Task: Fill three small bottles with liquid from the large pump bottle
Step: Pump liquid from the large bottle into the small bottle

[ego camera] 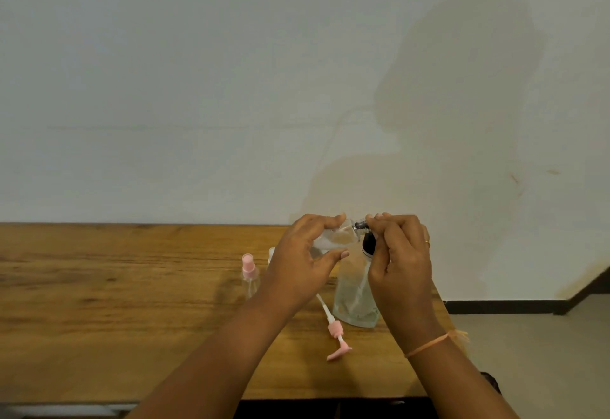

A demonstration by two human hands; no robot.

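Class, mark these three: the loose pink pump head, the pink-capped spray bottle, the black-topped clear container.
pink pump head (334, 329), head view, on its pink collar.
pink-capped spray bottle (250, 283), head view, on its clear body.
black-topped clear container (350, 296), head view, on its clear body.

2 hands (305, 265) (401, 265), 3 sm bottles (331, 239) (250, 278) (271, 251), 1 lg bottle (353, 290), 1 loose pump (335, 331)

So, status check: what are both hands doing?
Left hand grips small clear bottle, tilted. Right hand pinches its top. Pink pump lies on table.
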